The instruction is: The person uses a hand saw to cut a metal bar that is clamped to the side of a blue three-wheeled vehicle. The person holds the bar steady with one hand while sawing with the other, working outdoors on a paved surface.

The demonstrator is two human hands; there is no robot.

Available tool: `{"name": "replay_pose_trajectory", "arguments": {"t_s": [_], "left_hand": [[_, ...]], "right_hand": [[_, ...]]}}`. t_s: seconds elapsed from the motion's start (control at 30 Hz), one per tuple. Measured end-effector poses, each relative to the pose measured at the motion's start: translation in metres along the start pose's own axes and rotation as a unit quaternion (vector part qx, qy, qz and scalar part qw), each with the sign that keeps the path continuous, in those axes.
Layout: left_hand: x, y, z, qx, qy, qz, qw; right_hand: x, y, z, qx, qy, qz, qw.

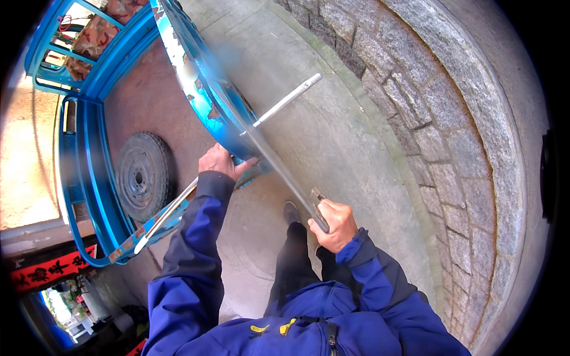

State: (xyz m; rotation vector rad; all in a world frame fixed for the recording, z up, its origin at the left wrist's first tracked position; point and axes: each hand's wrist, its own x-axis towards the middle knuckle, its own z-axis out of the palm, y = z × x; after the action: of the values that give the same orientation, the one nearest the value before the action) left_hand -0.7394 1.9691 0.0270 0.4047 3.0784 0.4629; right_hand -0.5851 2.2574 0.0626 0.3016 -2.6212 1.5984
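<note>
My right hand [336,225] is wrapped round the lower end of a long grey metal bar [282,172]. The bar slants up and left to the side panel [208,101] of a blue cargo bed, whose paint is chipped. A small brownish piece [319,194] shows beside my right index finger; its kind is unclear. At the panel's near end, my left hand [219,161] grips the blue metal, thumb stretched to the right. A pale rod [288,101] sticks out beyond the panel. Another pale rod length [163,219] runs beside my left forearm; whether the two are one piece is hidden.
A spare wheel [142,175] lies on the cargo bed's reddish floor [133,110]. Camouflage cloth [95,38] shows behind the blue front rails. A curved stone wall [442,148] borders the concrete ground [362,154] on the right. A red banner [53,270] hangs at lower left.
</note>
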Motion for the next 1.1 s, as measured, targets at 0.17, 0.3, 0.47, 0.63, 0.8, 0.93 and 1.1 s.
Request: {"name": "replay_pose_trajectory", "arguments": {"t_s": [0.17, 0.3, 0.47, 0.63, 0.8, 0.93, 1.1], "left_hand": [[-0.001, 0.001, -0.003, 0.002, -0.017, -0.017, 1.0], [0.0, 0.001, -0.005, -0.004, -0.021, -0.021, 1.0], [0.0, 0.003, -0.002, -0.004, -0.019, -0.022, 1.0], [0.001, 0.006, -0.003, 0.0, -0.019, -0.03, 0.999], [-0.001, 0.003, -0.002, -0.005, -0.012, -0.024, 1.0], [0.0, 0.002, -0.002, -0.005, -0.008, -0.028, 1.0], [0.002, 0.002, -0.007, -0.025, 0.002, -0.021, 0.999]], "right_hand": [[-0.009, 0.005, 0.0, -0.002, -0.003, -0.004, 1.0], [-0.023, 0.007, -0.004, -0.007, -0.012, 0.006, 1.0], [-0.001, 0.019, 0.01, -0.004, 0.006, -0.019, 1.0], [0.006, 0.024, 0.01, 0.008, 0.006, -0.03, 1.0], [-0.02, 0.023, -0.002, 0.022, 0.031, -0.02, 0.999], [-0.025, 0.017, -0.006, 0.083, 0.022, 0.055, 0.995], [-0.015, 0.009, -0.009, 0.08, -0.023, 0.137, 0.987]]}}
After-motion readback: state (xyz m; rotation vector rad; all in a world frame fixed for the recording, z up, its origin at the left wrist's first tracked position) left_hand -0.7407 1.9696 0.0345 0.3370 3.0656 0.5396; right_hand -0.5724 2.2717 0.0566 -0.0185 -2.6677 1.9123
